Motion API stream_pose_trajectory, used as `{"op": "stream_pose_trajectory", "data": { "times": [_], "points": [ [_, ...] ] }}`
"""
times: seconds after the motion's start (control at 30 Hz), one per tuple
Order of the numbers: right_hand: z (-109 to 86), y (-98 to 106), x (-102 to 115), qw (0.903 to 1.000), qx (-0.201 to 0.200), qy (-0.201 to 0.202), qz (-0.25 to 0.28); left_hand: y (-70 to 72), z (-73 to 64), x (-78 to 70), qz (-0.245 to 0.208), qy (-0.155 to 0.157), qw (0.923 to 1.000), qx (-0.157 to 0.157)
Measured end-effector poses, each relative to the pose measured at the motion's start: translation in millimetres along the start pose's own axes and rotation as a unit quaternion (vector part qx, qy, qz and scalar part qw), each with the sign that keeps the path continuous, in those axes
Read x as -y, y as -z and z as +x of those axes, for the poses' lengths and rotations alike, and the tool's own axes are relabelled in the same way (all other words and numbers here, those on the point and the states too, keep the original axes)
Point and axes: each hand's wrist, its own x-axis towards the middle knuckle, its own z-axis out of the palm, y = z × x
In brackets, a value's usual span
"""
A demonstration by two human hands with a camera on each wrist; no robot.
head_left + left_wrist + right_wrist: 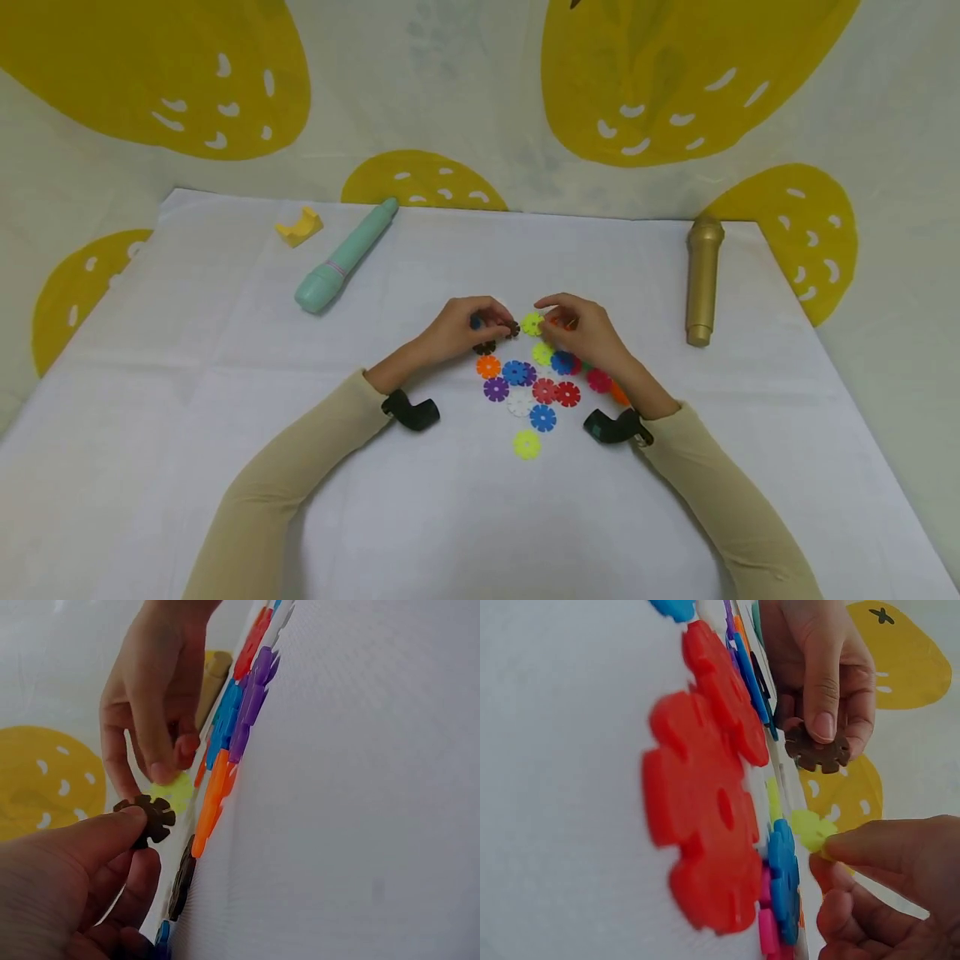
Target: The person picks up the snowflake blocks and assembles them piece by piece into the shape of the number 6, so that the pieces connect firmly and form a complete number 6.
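Note:
Between thumb and fingers my left hand [467, 325] pinches a dark brown notched disc [154, 819], a flat snowflake-shaped toy piece. Facing it, my right hand [588, 332] pinches a yellow-green notched disc [810, 829] by its edge. The two discs are held close together above the table; in the right wrist view a gap shows between them. Below the hands lie several more discs, among them an orange disc [488, 367], a purple disc [496, 389], a red disc [567, 394] and a blue disc [543, 417]. My right hand hides part of the pile.
A mint-green toy microphone [347, 257] lies at the back left, beside a small yellow curved block [300, 227]. At the back right lies a gold microphone [703, 282]. One yellow-green disc [527, 444] sits nearest me on the white-covered table [465, 525].

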Motion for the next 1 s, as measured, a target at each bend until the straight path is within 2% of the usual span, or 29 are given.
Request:
{"op": "stream_pose_trajectory", "data": {
  "times": [0.2,0.4,0.53,1.0],
  "points": [
    [-0.3,0.5,4.6,0.9969,-0.029,-0.037,0.064,-0.2,0.3,-1.7,0.001,0.003,0.9994,-0.034],
    [-1.0,-0.1,5.4,0.9882,-0.023,-0.079,0.129,-1.0,-0.7,-1.8,-0.007,0.001,0.9985,-0.054],
    [-0.8,-1.4,5.9,0.9824,-0.013,-0.091,0.162,-1.3,-0.2,-0.8,-0.018,-0.008,0.9979,-0.061],
    [-0.7,-3.1,8.5,0.9660,0.024,-0.136,0.219,-1.6,-0.6,-3.4,0.005,-0.012,0.9974,-0.071]
  ]
}}
